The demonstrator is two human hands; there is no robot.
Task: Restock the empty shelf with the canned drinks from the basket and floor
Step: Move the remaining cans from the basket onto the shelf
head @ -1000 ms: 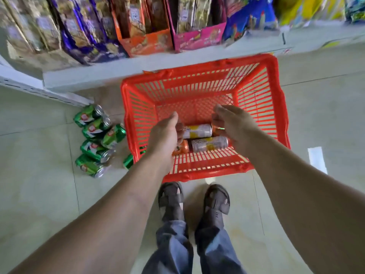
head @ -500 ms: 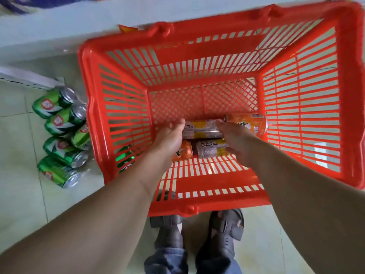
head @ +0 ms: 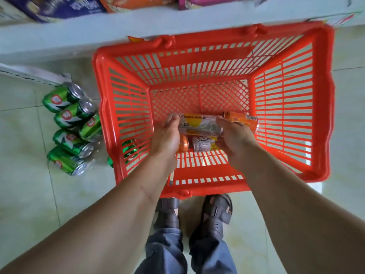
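Head view: both hands reach into the red basket [head: 320, 107]; the left hand [head: 165, 135] and right hand [head: 234, 138] grip opposite ends of a silver-yellow can [head: 199, 124]. Lifting it level would avoid knocking the orange can [head: 242, 120] beside it; the green cans [head: 69, 127] wait on the floor.

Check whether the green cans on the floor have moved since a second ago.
No. The green cans still lie in the same cluster against the left wall of the red basket; only the camera has shifted.
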